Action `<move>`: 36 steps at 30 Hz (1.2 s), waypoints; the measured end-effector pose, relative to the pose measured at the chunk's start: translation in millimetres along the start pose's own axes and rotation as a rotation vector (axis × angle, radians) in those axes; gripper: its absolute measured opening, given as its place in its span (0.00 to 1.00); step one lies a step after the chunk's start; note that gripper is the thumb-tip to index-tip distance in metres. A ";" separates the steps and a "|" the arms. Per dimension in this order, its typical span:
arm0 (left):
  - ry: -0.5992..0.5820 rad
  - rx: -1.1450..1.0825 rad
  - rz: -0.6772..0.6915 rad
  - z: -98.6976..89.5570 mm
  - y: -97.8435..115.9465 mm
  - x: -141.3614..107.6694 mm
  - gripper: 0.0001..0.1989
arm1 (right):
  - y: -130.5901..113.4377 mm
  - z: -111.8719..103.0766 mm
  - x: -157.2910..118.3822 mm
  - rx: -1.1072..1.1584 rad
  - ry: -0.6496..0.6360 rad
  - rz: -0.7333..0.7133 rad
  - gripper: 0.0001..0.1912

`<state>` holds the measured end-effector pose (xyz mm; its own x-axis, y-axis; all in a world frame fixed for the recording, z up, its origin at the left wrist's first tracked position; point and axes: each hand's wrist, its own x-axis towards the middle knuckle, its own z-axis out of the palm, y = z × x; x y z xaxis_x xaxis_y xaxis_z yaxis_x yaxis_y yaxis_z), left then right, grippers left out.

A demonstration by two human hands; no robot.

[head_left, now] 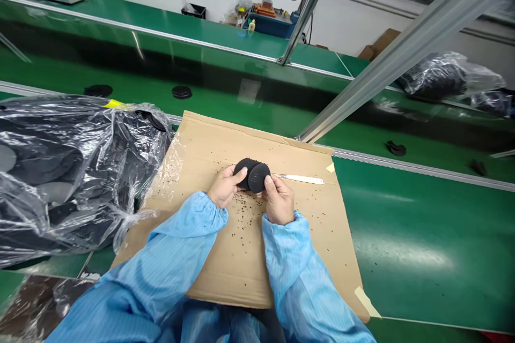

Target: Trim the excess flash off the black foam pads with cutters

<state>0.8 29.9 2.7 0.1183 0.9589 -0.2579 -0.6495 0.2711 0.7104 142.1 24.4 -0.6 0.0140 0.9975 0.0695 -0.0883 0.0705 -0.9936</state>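
Between my two hands are black round foam-like pads (259,177), overlapping like a fanned stack, with small slits in the front one. My left hand (226,185) pinches the left side, thumb on top. On the right edge, the thumb and fingers of my right hand (278,198) are closed. The pads are above a sheet of cardboard (225,273) scattered with tiny black bits (245,220). Just right of my right hand lies a pair of tweezers or a slim white-handled tool (301,178); its tip is too small to make out.
A clear plastic bag (80,171) full of black round pieces stands to the left. Beyond the cardboard runs a green conveyor belt (225,99) carrying black pads (182,92). A metal post (386,53) slants up at the right. Tape (367,301) sits at the cardboard's corner.
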 end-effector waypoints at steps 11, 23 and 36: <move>-0.040 0.093 0.080 -1.8 -3.7 0.6 0.24 | -3.2 -1.2 -3.3 -0.419 0.143 -0.161 0.19; -0.152 0.000 -0.013 -3.8 2.4 -3.0 0.20 | 1.9 -4.5 -0.2 0.024 -0.022 0.103 0.21; -0.032 0.253 0.185 -3.8 -6.5 -0.3 0.20 | 3.7 -3.6 -2.9 -0.246 -0.052 -0.192 0.19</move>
<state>2.0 27.6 -4.3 0.0413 0.9950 -0.0913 -0.4548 0.1001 0.8849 145.4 21.7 -4.7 -0.0446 0.9657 0.2559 0.1543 0.2597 -0.9533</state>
